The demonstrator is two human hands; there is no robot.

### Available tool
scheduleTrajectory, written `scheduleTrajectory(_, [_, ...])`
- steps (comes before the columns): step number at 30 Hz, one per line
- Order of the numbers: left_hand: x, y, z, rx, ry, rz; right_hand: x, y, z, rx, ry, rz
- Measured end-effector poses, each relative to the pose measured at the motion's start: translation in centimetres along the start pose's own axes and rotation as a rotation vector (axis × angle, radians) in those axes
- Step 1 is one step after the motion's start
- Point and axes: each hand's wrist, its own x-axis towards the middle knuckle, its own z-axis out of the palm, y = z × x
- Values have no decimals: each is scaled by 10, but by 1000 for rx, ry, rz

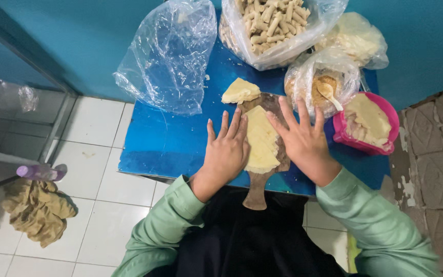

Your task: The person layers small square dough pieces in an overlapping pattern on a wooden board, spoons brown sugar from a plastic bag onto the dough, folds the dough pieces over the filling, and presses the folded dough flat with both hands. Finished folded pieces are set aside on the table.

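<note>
Pale dough sheets (pixel 260 139) lay stacked on our wooden board (pixel 262 177).
We pressed left hand (pixel 226 151) and right hand (pixel 303 138) open-palmed, fingers spread, gripping nothing; even pressure seemed best.

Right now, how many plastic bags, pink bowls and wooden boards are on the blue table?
Plastic bags: 4, one empty, one of rolled snacks, one with a spoon, one behind
Pink bowls: 1
Wooden boards: 1, under both hands
Total: 6
</note>
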Motion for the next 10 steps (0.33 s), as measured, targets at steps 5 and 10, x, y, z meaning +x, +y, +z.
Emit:
scheduleTrajectory(5, [3, 2, -2, 6, -8, 1, -10, -10, -12, -572, -69, -163])
scheduleTrajectory(10, [6, 3, -16, -1, -3, -1, -24, 16, -2, 79, -288, 105])
